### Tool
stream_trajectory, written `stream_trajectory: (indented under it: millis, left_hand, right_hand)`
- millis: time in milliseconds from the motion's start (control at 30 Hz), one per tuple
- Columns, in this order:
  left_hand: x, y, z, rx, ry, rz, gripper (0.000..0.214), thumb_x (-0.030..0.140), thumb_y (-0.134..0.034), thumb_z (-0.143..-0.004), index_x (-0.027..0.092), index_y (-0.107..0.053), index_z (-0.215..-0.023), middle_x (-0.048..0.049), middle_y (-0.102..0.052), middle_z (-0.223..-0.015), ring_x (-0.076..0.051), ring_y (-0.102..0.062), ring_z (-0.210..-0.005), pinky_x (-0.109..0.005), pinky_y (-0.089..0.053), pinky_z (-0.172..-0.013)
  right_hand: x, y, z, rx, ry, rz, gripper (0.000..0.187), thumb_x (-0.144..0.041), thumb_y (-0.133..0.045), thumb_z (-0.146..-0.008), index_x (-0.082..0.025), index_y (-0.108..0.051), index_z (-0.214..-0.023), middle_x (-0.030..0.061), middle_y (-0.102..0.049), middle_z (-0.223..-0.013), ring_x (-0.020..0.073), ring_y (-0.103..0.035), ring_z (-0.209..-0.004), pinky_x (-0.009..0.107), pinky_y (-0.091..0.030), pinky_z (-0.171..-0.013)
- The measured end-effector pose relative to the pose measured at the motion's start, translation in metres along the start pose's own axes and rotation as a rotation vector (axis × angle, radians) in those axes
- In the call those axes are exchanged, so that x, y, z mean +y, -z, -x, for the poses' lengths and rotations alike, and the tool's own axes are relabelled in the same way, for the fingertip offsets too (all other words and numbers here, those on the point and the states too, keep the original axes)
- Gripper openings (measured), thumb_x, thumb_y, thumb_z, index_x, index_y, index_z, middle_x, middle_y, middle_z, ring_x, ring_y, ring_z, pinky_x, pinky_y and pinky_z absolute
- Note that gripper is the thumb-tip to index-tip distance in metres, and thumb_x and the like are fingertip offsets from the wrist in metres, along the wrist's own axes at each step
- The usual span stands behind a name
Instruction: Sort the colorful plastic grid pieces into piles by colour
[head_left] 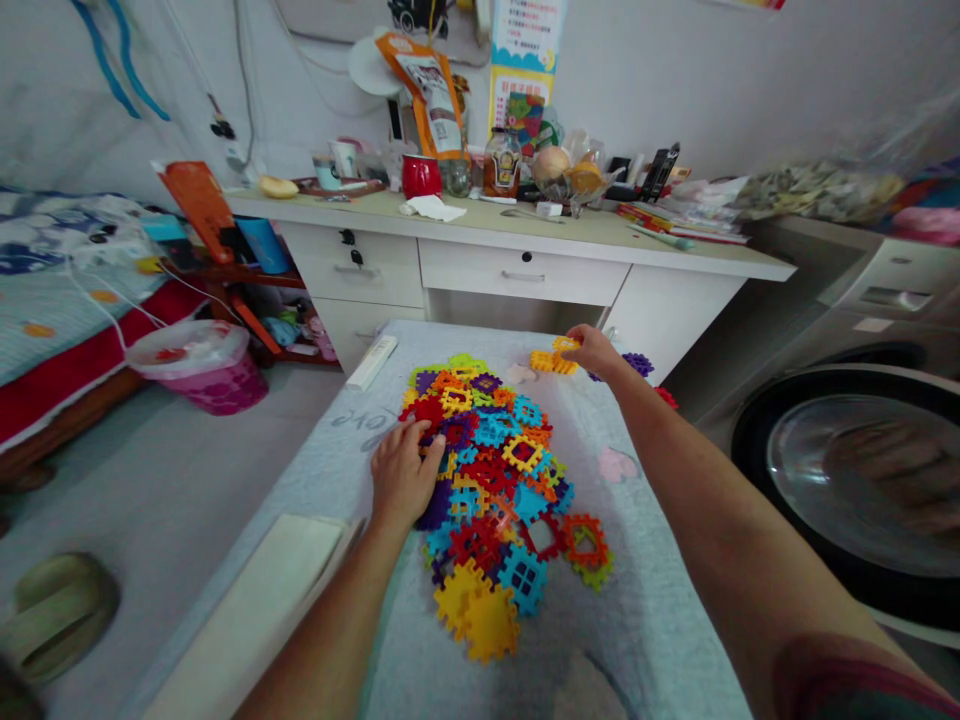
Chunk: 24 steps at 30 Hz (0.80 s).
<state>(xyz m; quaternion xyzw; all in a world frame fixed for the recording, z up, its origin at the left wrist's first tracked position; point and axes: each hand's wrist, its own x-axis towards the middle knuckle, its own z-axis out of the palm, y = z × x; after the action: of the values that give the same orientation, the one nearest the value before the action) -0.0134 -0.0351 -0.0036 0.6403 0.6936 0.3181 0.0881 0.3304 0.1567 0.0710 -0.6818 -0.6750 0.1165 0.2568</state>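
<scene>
A heap of interlocking plastic building pieces point(487, 470) in red, blue, yellow, orange, purple and green covers the middle of the cloth-covered table point(630, 620). At the heap's left edge lies my left hand point(405, 470), open, its fingers touching red and purple pieces. My right hand point(595, 352) is at the far right of the table, fingers pinched on a yellow building piece point(565, 346). Just under and beside it lie more yellow-orange pieces point(551, 361). Purple pieces point(637, 364) show past the right wrist; the forearm partly hides that area.
A white box point(262, 600) lies along the table's left side, and a small white bar point(373, 362) farther back. Behind stands a white desk point(525, 270) with a red cup point(421, 176) and jar point(501, 163). A washing machine point(862, 450) is at right, a pink tub point(202, 365) at left.
</scene>
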Motion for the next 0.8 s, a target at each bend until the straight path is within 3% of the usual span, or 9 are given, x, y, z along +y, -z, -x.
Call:
stream_trajectory:
  millis: [267,533,733,800]
  left_hand:
    - [-0.001,-0.001,0.001,0.01,-0.003,0.005,0.04,0.045,-0.043,-0.095,0.022,-0.062,-0.122,-0.0108,-0.062,-0.129,-0.029,-0.054,-0.124,-0.049,-0.04,-0.107]
    - [-0.001,0.0,0.0,-0.011,0.003,0.0,0.043,0.047,-0.041,-0.096,0.021,-0.061,-0.123,-0.0112,-0.061,-0.131,-0.029,-0.053,-0.126,-0.048,-0.039,-0.108]
    - [-0.003,-0.003,0.001,-0.005,0.003,0.006,0.041,0.046,-0.042,-0.096,0.023,-0.061,-0.123,-0.0105,-0.061,-0.131,-0.029,-0.052,-0.127,-0.047,-0.038,-0.109]
    - [-0.002,-0.003,0.001,-0.004,0.002,0.007,0.04,0.046,-0.042,-0.096,0.023,-0.061,-0.123,-0.0102,-0.062,-0.131,-0.029,-0.052,-0.127,-0.048,-0.037,-0.109]
  right_hand:
    - [0.02,0.001,-0.028,-0.162,0.029,0.307,0.05,-0.023,-0.082,-0.071,-0.018,-0.069,-0.119,0.0094,-0.063,-0.113,0.021,-0.061,-0.101,0.031,-0.049,-0.094]
    - [0.026,0.0,-0.027,-0.16,0.025,0.245,0.057,-0.013,-0.081,-0.068,-0.019,-0.066,-0.123,0.0101,-0.058,-0.122,0.0206,-0.061,-0.103,0.031,-0.049,-0.096]
    - [0.006,0.004,0.01,0.033,0.15,0.067,0.049,-0.019,-0.08,-0.071,-0.017,-0.066,-0.118,0.0123,-0.057,-0.122,0.0235,-0.061,-0.102,0.042,-0.049,-0.099]
    - [-0.008,0.001,0.036,0.009,0.229,-0.003,0.041,-0.022,-0.076,-0.076,-0.018,-0.067,-0.115,0.0112,-0.06,-0.118,0.0219,-0.062,-0.097,0.041,-0.051,-0.095]
